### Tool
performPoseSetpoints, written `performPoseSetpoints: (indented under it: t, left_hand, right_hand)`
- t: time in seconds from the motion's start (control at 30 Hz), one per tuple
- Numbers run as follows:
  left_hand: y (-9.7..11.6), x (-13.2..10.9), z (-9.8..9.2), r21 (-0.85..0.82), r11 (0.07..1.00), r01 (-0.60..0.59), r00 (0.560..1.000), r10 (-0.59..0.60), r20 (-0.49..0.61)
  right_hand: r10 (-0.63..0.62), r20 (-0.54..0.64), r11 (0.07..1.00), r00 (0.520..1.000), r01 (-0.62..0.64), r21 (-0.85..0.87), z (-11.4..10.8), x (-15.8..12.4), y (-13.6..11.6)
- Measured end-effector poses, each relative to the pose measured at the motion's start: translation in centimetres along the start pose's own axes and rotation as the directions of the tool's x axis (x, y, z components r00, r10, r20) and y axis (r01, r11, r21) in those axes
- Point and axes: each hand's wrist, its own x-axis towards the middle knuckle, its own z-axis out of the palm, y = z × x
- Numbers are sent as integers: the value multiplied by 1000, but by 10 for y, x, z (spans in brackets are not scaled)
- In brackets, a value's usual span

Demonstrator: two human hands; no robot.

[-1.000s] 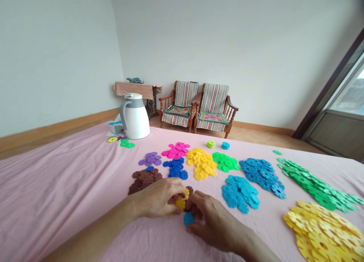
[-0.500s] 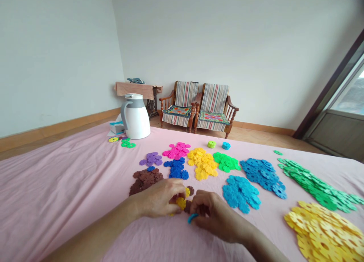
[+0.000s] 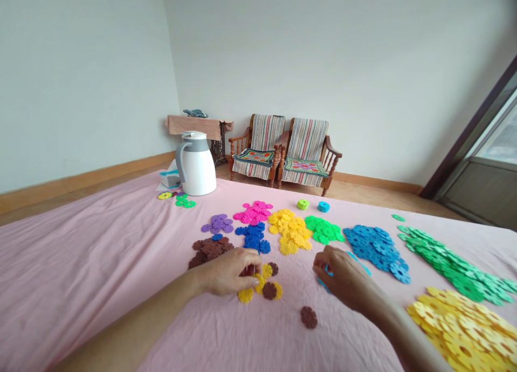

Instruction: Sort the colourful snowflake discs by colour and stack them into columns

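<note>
My left hand (image 3: 232,269) is at the near middle of the cloth, its thumb and fingers closed at a yellow snowflake disc (image 3: 259,283). Beside it lie a few more yellow discs (image 3: 245,295) and brown discs (image 3: 270,290), some overlapping. A single brown disc (image 3: 309,317) lies apart, nearer to me. Over the light blue pile (image 3: 358,262) my right hand (image 3: 343,275) bends its fingers, hiding most of that pile. Light blue shows between thumb and fingers, which look closed on a light blue disc; the grip is partly hidden.
Colour-sorted piles surround the hands: brown (image 3: 210,249), dark blue (image 3: 252,237), yellow-orange (image 3: 291,231), blue (image 3: 377,251), green (image 3: 452,261) and pale yellow (image 3: 468,329). Small green (image 3: 302,204) and blue (image 3: 323,206) stacks stand behind. A white jug (image 3: 197,167) stands back left.
My right hand has moved right, from the mixed discs to the light blue pile, with a light blue disc. The lone brown disc is now uncovered. My left hand stays by the yellow discs.
</note>
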Motion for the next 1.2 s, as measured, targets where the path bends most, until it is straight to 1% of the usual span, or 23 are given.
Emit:
performPoseSetpoints:
  t: [0.07, 0.1, 0.2, 0.3, 0.43, 0.53, 0.63, 0.7, 0.73, 0.8, 0.83, 0.9, 0.97, 1.0, 1.03, 1.07, 1.1, 1.13, 1.17, 1.2]
  left_hand:
    - [-2, 1, 1, -16, 999, 28, 999, -29, -28]
    - [-4, 2, 3, -31, 998, 48, 998, -49, -41]
    - [-9, 3, 8, -104, 989, 103, 992, -110, -65]
    - [-11, 3, 13, -153, 981, 119, 988, -133, -83]
    - [-10, 3, 12, -178, 977, 119, 987, -136, -85]
    - [-7, 2, 10, -181, 975, 125, 987, -140, -73]
    - [-5, 2, 8, -164, 979, 120, 988, -134, -76]
    - [-5, 2, 8, -157, 980, 119, 988, -133, -82]
    - [-5, 2, 9, -155, 981, 120, 987, -134, -85]
    - [-6, 3, 10, -156, 980, 121, 987, -135, -84]
    - [-7, 3, 10, -157, 980, 120, 987, -135, -83]
    - [-9, 3, 11, -157, 980, 122, 987, -136, -85]
    - [-10, 4, 12, -155, 980, 127, 985, -143, -96]
    - [-11, 4, 13, -157, 979, 129, 984, -146, -102]
    - [-11, 4, 13, -161, 978, 131, 984, -148, -103]
    - [-11, 4, 13, -166, 977, 131, 984, -149, -102]
    - [-10, 4, 13, -169, 977, 130, 984, -148, -101]
    - [-10, 4, 12, -168, 977, 128, 984, -146, -99]
    - [-10, 3, 12, -161, 979, 126, 985, -143, -98]
    - [-9, 3, 12, -151, 981, 124, 985, -140, -100]
  right_hand:
    - [-67, 67, 989, 995, 58, 135, 7, -3, -12]
    - [-86, 83, 976, 993, 67, 206, 11, -4, -19]
    - [-166, 58, 918, 984, 133, 373, 21, -7, -39]
    - [-185, 31, 889, 982, 153, 432, 30, -7, -54]
    - [-171, 29, 882, 985, 140, 450, 36, -6, -61]
    - [-130, 34, 891, 991, 102, 443, 36, -5, -61]
    - [-106, 107, 871, 989, 41, 490, 35, -5, -56]
    - [-84, 128, 851, 988, 4, 526, 36, -2, -50]
    - [-56, 109, 844, 992, -11, 536, 37, 1, -46]
    - [35, 16, 823, 999, -38, 567, 41, 9, -37]
    - [97, -39, 798, 995, -54, 601, 43, 14, -32]
    - [216, -139, 723, 967, -63, 688, 49, 22, -23]
    - [265, -191, 705, 945, -55, 707, 49, 26, -17]
    - [254, -188, 724, 949, -57, 687, 47, 25, -16]
    - [217, -161, 758, 963, -62, 650, 42, 23, -16]
    - [159, -106, 797, 982, -65, 600, 35, 18, -17]
    - [62, 3, 840, 998, -54, 540, 27, 13, -19]
    - [-39, 117, 875, 992, -22, 484, 19, 7, -21]
    - [-111, 238, 896, 965, -7, 445, 10, 1, -22]
    - [-150, 341, 910, 928, -5, 414, 3, -5, -24]
